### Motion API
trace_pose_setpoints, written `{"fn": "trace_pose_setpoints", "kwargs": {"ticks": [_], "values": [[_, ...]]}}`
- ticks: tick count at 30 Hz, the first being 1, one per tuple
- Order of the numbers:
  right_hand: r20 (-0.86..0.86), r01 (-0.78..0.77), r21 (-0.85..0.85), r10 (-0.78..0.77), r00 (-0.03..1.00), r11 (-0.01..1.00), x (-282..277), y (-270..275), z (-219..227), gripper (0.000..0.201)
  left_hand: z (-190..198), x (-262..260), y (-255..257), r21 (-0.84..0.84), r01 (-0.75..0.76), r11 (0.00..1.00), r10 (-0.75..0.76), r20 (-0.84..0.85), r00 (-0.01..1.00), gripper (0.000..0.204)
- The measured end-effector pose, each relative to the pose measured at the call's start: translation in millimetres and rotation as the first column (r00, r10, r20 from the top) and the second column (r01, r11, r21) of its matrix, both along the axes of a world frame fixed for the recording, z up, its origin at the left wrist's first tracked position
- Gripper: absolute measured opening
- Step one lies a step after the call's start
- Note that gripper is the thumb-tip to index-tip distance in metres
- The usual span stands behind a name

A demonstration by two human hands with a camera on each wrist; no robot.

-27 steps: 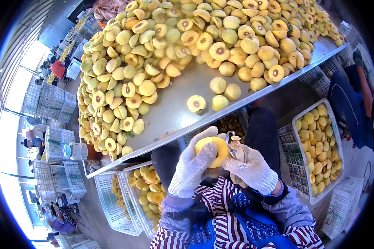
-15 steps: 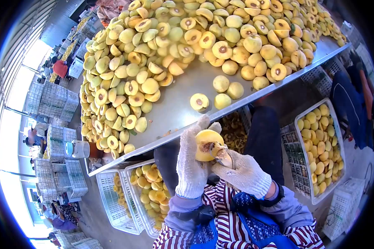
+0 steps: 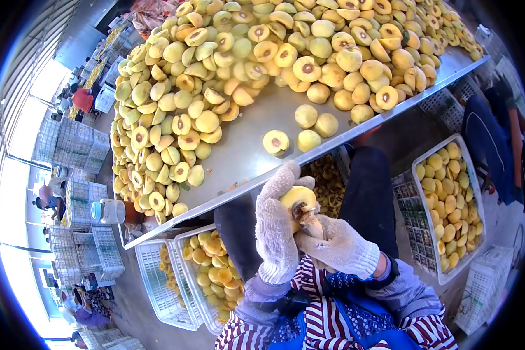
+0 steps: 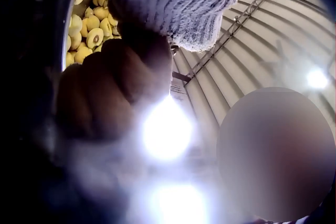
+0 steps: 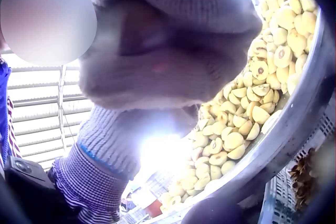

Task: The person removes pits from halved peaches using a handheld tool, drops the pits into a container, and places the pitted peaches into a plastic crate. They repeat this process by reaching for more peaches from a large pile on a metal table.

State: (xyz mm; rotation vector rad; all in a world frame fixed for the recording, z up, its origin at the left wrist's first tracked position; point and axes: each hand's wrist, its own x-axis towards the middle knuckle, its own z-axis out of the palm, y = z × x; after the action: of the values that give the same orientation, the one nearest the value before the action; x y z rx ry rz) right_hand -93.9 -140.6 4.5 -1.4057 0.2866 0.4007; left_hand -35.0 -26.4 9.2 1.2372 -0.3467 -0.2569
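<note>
My gloved left hand [image 3: 276,230] grips a yellow peach half [image 3: 290,198], its fingers wrapped round the far side. The cut face, with a brown centre, is turned toward my right hand [image 3: 345,248], also in a white knit glove. That hand holds a pitting tool by its pale, worn handle [image 3: 313,226]; the tool's tip is at the peach's brown centre and partly hidden there. Both hands are close together above the lap, just off the table's near edge. In the right wrist view the gloves [image 5: 157,77] are large and dark, hiding the fruit.
Ahead lies a metal table [image 3: 245,146] heaped with peach halves [image 3: 175,105]; several lie apart near its raised rim. Below are a crate of pits [image 3: 328,192] and crates of peach halves left [image 3: 178,280] and right [image 3: 417,227]. A plastic jug [image 3: 112,211] stands at the table's left end.
The peach half has turned from having my left thumb over it to showing its cut face to the tool. The tool's tip has moved onto its centre, and my left fingers have curled further round.
</note>
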Motion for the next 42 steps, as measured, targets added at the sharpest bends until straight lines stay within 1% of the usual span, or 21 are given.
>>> {"fn": "trace_pose_setpoints", "kwargs": {"ticks": [3,4,6,8,10,13,16,19,22,23,25,27,28,30,31,34,35,38,39,41,42], "values": [[-0.142,-0.03,0.259,0.069,0.988,0.965,1.3,-9.1,12.4,0.022,6.1,0.1,2.3,0.003,0.046,0.999,-0.046,-0.037,0.998,0.058],[-0.191,-0.042,0.329,0.11,0.975,0.943,1.0,-12.1,14.3,0.022,3.8,2.0,4.9,0.108,0.016,0.994,-0.025,0.083,0.996,0.057],[-0.175,-0.048,0.327,0.11,0.978,0.944,-0.9,-14.6,9.4,0.021,-8.7,7.8,9.0,0.26,-0.057,0.964,-0.029,0.316,0.948,0.053],[-0.117,-0.061,0.34,0.106,0.987,0.939,-4.5,-17.1,-3.4,0.022,-23.4,10.4,10.3,0.307,-0.12,0.944,-0.058,0.514,0.856,0.043],[-0.015,-0.084,0.368,0.096,0.995,0.926,-8.6,-17.0,-18.0,0.023,-26.2,10.8,9.8,0.323,-0.156,0.933,-0.079,0.61,0.789,0.036],[-0.145,-0.072,0.368,0.133,0.98,0.927,-8.9,-20.3,-13.2,0.024,-15.0,9.7,8.8,0.362,-0.16,0.919,-0.091,0.587,0.805,0.033],[-0.139,-0.092,0.449,0.172,0.975,0.889,-8.6,-25.1,-10.3,0.025,-7.9,12.0,8.3,0.381,-0.097,0.92,-0.139,0.546,0.826,0.033],[-0.118,-0.061,0.457,0.128,0.985,0.888,-13.9,-24.2,-11.3,0.026,-4.6,14.0,5.1,0.412,-0.172,0.895,-0.184,0.691,0.7,0.032],[-0.141,-0.035,0.393,0.097,0.985,0.919,-14.0,-22.0,-14.8,0.026,-1.9,14.9,-0.9,0.438,-0.069,0.896,-0.159,0.462,0.872,0.032],[-0.138,-0.024,0.445,0.095,0.986,0.895,-15.0,-21.2,-18.7,0.025,9.6,10.1,-1.3,0.289,0.175,0.941,-0.141,-0.134,0.981,0.032],[-0.13,-0.007,0.541,0.092,0.987,0.841,-16.7,-19.5,-27.4,0.023,9.8,15.3,0.3,0.26,0.247,0.933,-0.21,-0.162,0.964,0.032],[-0.141,-0.017,0.47,0.094,0.986,0.882,-16.9,-14.4,-29.5,0.023,11.1,21.2,3.5,0.244,0.31,0.919,-0.253,-0.238,0.938,0.031],[-0.145,-0.022,0.435,0.093,0.985,0.9,-17.0,-12.5,-30.2,0.023,11.0,22.3,2.5,0.331,0.3,0.895,-0.253,-0.178,0.951,0.033],[-0.188,-0.055,0.613,0.213,0.959,0.789,-16.9,-21.4,-25.3,0.024,11.5,25.1,-0.5,0.494,0.259,0.83,-0.267,-0.055,0.962,0.04],[-0.2,-0.064,0.693,0.276,0.94,0.718,-17.1,-23.9,-23.7,0.025,10.7,27.6,-0.5,0.518,0.253,0.817,-0.308,0.02,0.951,0.038],[-0.175,-0.02,0.694,0.195,0.965,0.72,-25.8,-12.5,-25.8,0.027,-1.7,29.8,-0.2,0.432,0.257,0.865,-0.404,0.294,0.866,0.038],[-0.159,-0.027,0.727,0.206,0.965,0.686,-25.5,-13.3,-26.4,0.027,-3.0,29.2,-0.9,0.426,0.303,0.852,-0.417,0.204,0.886,0.047],[-0.119,-0.047,0.817,0.247,0.962,0.575,-27.5,-15.1,-28.2,0.026,6.3,23.6,-1.9,0.123,0.472,0.873,-0.451,-0.166,0.877,0.062],[-0.112,-0.06,0.781,0.234,0.966,0.622,-26.5,-15.1,-27.4,0.026,8.7,21.7,-2.1,0.133,0.458,0.879,-0.44,-0.14,0.887,0.072],[-0.099,-0.086,0.699,0.215,0.972,0.71,-25.0,-14.2,-24.8,0.026,7.0,16.4,-5.2,0.022,0.427,0.904,-0.41,-0.236,0.881,0.072],[-0.095,-0.075,0.698,0.196,0.976,0.712,-24.7,-12.9,-23.2,0.026,5.9,13.8,-6.3,-0.032,0.404,0.914,-0.396,-0.285,0.873,0.071]]}}
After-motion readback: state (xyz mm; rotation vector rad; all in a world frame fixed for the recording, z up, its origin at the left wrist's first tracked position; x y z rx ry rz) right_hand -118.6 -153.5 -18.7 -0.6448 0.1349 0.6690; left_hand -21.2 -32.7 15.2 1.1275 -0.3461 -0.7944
